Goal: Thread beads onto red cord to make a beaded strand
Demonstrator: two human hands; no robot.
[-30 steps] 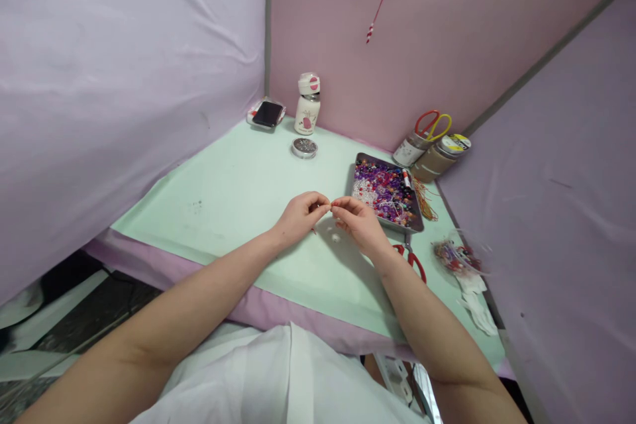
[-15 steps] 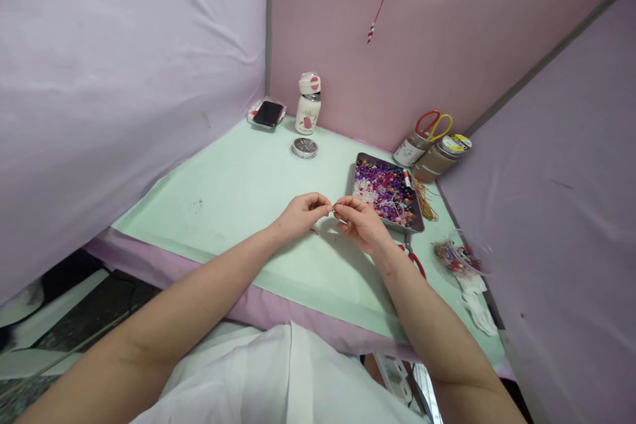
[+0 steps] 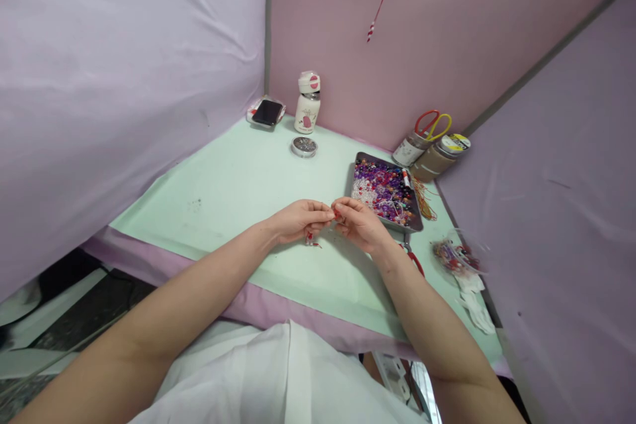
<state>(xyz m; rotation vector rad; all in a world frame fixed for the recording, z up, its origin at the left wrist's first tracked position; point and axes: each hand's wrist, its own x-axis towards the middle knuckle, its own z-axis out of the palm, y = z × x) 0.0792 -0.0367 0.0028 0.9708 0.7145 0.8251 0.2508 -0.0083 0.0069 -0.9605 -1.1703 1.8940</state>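
My left hand [image 3: 298,220] and my right hand [image 3: 360,223] meet fingertip to fingertip just above the pale green table mat [image 3: 238,192]. Both pinch something small where they touch, and a red bead shows at the right fingertips. A short string of red and white beads [image 3: 312,239] hangs below the left fingers down to the mat. Just right of my right hand stands a metal tray [image 3: 354,172] full of purple, clear and dark beads.
Red-handled scissors [image 3: 415,261] lie under my right wrist. At the back stand a white bottle [image 3: 308,103], a phone [image 3: 267,112], a small round tin [image 3: 304,146], jars with scissors [image 3: 427,136], and a thread spool [image 3: 454,144]. A bead bag [image 3: 454,257] lies right. Cloth walls surround.
Both hands dropped slightly toward the mat, still pinched together. A beaded strand now shows hanging below my left fingers.
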